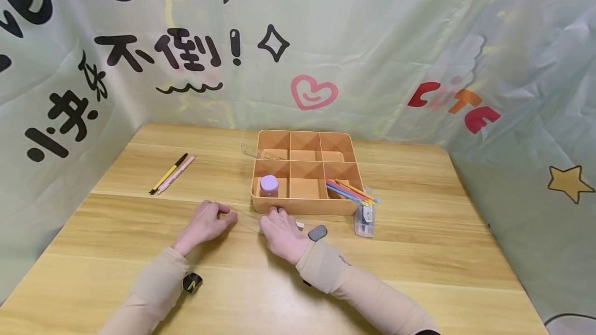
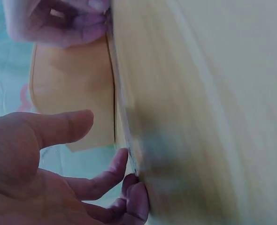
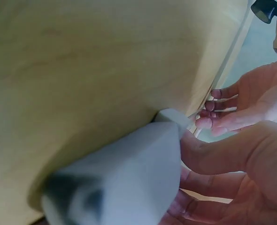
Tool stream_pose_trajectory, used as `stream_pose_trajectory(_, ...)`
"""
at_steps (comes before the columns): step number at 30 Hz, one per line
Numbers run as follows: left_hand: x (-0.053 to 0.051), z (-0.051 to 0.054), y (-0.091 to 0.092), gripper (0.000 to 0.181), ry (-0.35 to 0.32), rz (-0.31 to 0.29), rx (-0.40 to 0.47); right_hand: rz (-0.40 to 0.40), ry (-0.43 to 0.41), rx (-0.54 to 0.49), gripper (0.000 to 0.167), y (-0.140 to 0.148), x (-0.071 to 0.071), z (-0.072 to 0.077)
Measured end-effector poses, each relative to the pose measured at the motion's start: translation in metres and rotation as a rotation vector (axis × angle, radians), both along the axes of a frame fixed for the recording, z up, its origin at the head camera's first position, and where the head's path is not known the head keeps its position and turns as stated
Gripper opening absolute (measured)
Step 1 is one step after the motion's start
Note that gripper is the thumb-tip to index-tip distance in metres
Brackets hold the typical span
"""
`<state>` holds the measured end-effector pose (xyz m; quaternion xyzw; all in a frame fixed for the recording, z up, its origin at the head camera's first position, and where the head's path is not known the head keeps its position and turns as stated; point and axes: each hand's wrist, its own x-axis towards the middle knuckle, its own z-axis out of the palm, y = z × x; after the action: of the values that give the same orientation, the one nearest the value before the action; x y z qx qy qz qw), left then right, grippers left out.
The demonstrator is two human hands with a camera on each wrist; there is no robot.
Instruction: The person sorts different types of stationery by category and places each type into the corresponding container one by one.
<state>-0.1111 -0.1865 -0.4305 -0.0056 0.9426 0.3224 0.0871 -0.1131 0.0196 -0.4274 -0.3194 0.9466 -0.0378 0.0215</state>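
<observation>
Near the front of an orange divided box point(image 1: 307, 207), both hands meet a thin, clear plastic sheet with straight edges point(image 1: 247, 217), like a ruler or set square. The left hand point(image 1: 209, 224) touches its left end with the fingertips; in the left wrist view the thumb point(image 2: 68, 127) stands apart from it. Over its other end is the right hand point(image 1: 281, 234), its fingers bent down. That hand holds a white block point(image 3: 134, 164), like an eraser, by thumb and fingers; one white end point(image 1: 300, 225) sticks out beside the hand. The sheet's full outline is hidden.
The box holds a purple-lidded jar point(image 1: 269, 185), a clear ruler point(image 1: 261, 153) and several coloured pencils point(image 1: 351, 190) leaning over its right rim. A small clear case point(image 1: 364, 222) lies beside it. Two pens, yellow-black point(image 1: 168, 173) and pink point(image 1: 177, 173), lie at left.
</observation>
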Motion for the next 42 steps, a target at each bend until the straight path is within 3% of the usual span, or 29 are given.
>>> stream_pose_trajectory(2,0.001,-0.002,0.003,0.051,0.011,0.001,-0.004,-0.004,-0.018,-0.002,0.014,-0.001,0.001,0.0)
stream_pose_trajectory(5,0.004,-0.006,0.006,0.073,0.043,0.006,-0.048,-0.014,-0.048,-0.008,0.014,-0.001,0.001,0.001)
stream_pose_trajectory(9,0.0,-0.009,0.011,0.09,0.097,-0.03,-0.179,0.018,-0.043,-0.039,0.015,0.006,-0.002,0.002)
stream_pose_trajectory(14,-0.007,-0.007,0.014,0.09,0.064,-0.042,-0.283,0.063,-0.109,-0.105,0.014,0.022,-0.009,0.007)
stream_pose_trajectory(20,-0.011,-0.003,0.007,0.057,0.108,-0.003,-0.342,0.016,-0.187,-0.088,0.021,0.031,-0.014,0.011)
stream_pose_trajectory(23,-0.014,-0.001,0.007,0.053,0.122,0.003,-0.315,0.084,-0.127,-0.066,0.019,0.027,-0.017,0.008)
stream_pose_trajectory(28,-0.019,0.001,0.008,0.051,0.082,0.022,-0.233,0.199,0.049,-0.003,0.017,0.02,-0.022,0.003)
stream_pose_trajectory(38,-0.022,0.004,0.009,0.043,-0.016,0.062,-0.046,0.175,0.208,0.095,0.01,0.015,-0.008,-0.004)
stream_pose_trajectory(42,-0.02,0.007,0.008,0.053,-0.049,0.073,-0.026,0.197,0.286,0.147,0.01,0.016,-0.002,-0.005)
